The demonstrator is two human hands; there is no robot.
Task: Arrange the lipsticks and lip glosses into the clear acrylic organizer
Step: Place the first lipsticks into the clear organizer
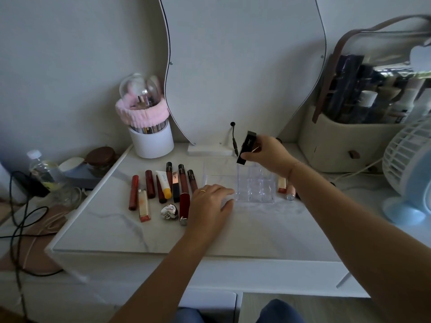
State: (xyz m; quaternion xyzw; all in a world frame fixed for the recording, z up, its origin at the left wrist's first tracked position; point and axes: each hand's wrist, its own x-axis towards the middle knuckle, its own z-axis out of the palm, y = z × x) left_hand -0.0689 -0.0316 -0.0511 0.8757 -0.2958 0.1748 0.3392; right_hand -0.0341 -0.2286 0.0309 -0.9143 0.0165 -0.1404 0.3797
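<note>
A clear acrylic organizer [255, 186] with square compartments stands on the marble tabletop, and its compartments look empty. My right hand [268, 156] holds a black lipstick [246, 148] tilted just above the organizer's back left corner. My left hand [211, 202] rests flat on the table, fingers spread, touching the organizer's left side. Several red and brown lipsticks and lip glosses [163, 187] lie in a row to the left, along with a white tube with a yellow cap [164, 184] and a silver heart-shaped case [169, 211]. Two pinkish lipsticks [286, 188] lie right of the organizer.
A white brush holder with a pink band [149, 131] stands at the back left. A wavy mirror [242, 66] leans on the wall. A cosmetics bag [345, 141] and a white fan [410, 164] fill the right. Cables, a bottle and jars sit left of the table.
</note>
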